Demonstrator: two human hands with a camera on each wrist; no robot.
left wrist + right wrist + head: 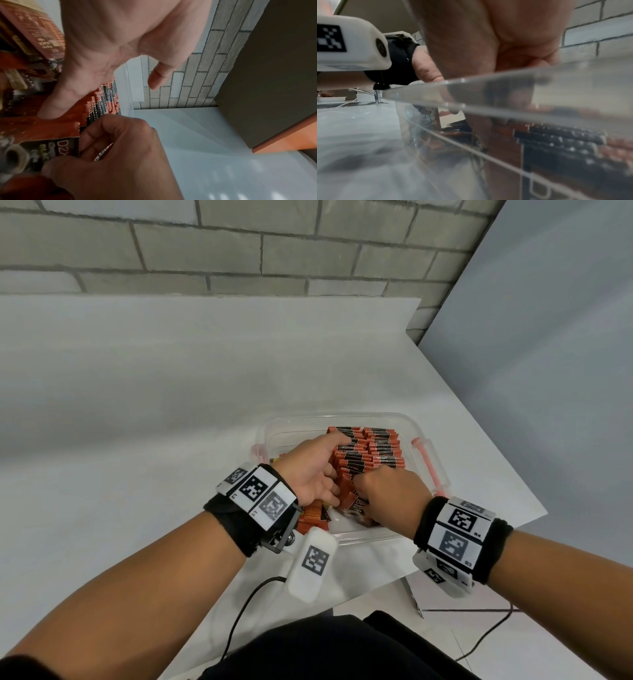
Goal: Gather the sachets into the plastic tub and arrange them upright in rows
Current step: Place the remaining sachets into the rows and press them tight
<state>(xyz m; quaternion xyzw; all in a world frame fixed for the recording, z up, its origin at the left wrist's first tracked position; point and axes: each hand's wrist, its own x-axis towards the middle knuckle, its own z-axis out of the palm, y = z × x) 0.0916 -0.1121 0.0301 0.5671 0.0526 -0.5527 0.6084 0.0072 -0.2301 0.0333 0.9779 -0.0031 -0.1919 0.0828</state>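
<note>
A clear plastic tub stands on the white table. Orange-and-black sachets stand upright in rows along its far and right side. My left hand reaches in from the left, fingers straight, pressing against the side of the rows, thumb apart. My right hand is curled at the near end of the rows and pinches a sachet with a coffee-cup print. Several loose sachets lie flat in the tub's near left corner. In the right wrist view the tub wall blurs the sachets behind it.
The tub has orange clip handles at both ends. The table ends close to the tub on the right and near side. A black cable hangs below my left wrist. A brick wall stands behind.
</note>
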